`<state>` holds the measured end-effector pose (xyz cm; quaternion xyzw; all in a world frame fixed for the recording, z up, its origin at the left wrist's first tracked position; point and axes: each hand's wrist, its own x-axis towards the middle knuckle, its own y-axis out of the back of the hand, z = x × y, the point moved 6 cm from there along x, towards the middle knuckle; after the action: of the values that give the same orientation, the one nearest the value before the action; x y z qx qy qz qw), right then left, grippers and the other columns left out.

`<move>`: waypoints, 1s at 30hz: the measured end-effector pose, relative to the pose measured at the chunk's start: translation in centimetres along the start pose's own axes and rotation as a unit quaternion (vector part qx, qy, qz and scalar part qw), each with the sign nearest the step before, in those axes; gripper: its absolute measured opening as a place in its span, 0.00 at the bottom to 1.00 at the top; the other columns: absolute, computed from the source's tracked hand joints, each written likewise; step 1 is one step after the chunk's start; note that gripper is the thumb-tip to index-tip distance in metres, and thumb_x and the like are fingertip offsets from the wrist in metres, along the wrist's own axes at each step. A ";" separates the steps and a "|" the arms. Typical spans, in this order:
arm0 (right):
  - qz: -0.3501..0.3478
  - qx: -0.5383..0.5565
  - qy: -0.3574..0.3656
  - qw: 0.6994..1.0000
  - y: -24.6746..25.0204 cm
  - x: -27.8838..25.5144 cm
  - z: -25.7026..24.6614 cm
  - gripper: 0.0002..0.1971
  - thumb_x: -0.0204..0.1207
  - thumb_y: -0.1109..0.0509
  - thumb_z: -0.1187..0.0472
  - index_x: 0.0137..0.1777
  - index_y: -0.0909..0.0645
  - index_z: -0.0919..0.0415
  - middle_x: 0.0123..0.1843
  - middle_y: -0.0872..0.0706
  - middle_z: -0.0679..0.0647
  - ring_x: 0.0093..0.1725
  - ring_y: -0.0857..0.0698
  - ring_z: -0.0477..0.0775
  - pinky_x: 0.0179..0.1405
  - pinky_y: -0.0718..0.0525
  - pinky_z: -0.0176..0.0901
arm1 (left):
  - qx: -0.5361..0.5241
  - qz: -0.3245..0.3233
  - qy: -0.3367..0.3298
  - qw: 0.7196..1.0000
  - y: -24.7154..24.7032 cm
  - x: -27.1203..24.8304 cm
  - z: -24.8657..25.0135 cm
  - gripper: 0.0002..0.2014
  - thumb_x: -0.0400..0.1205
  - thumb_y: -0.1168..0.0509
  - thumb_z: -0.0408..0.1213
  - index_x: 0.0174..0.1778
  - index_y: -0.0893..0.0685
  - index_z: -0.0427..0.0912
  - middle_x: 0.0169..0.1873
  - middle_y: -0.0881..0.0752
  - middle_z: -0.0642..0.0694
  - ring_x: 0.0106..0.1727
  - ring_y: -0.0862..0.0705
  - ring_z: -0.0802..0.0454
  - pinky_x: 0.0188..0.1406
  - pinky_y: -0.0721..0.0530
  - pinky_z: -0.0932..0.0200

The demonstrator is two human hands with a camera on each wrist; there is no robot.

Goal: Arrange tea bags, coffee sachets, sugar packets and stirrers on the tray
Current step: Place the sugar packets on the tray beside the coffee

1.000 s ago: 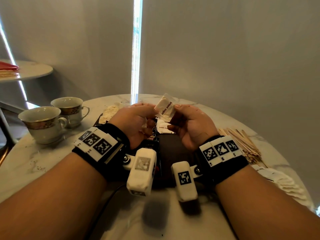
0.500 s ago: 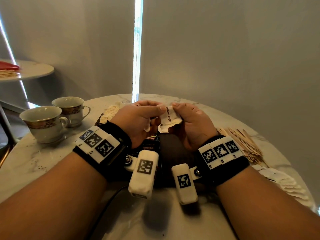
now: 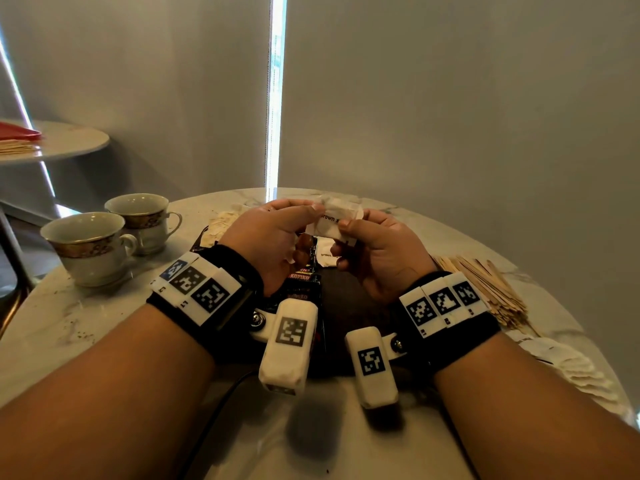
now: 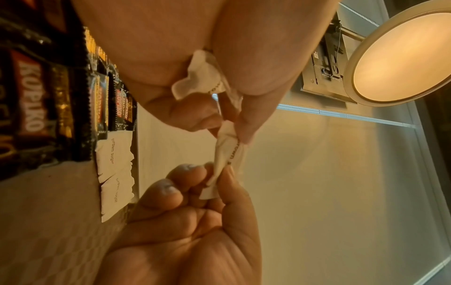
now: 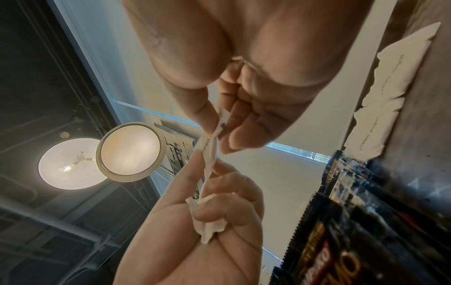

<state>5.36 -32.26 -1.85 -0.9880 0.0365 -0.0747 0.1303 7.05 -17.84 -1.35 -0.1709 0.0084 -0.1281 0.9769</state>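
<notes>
1. Marble table (image 3: 104, 327); dark tray (image 3: 349, 306) below the wrists, coffee sachets (image 3: 303, 282) and two sugar packets (image 4: 114, 167) on it.
2. Left hand (image 3: 273, 237) and right hand (image 3: 377, 251) each pinch an end of one brown sugar packet (image 3: 334, 220), held above the tray.
3. Risk: opposed pulling tears the paper, spilling sugar.

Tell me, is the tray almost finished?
Partway. Black Kopiko coffee sachets and two white brown-sugar packets already lie on the dark tray. Both hands, left and right, pinch another sugar packet. Wooden stirrers wait on the table.
</notes>
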 end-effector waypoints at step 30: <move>0.161 -0.018 -0.196 0.967 4.5 1.9 4.5 0.07 0.84 0.40 0.74 0.46 0.25 0.65 0.39 0.20 0.59 0.36 0.20 0.51 0.32 0.20 0.41 | -0.074 0.027 0.024 0.997 0.6 0.9 -0.5 0.07 0.84 0.32 0.32 0.52 0.25 0.41 0.36 0.26 0.47 0.22 0.33 0.59 0.16 0.36 0.67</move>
<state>7.71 -35.64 -7.08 -0.9665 0.1703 0.1429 0.1279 8.07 -17.73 -2.00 -0.2390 0.0460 -0.1050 0.9642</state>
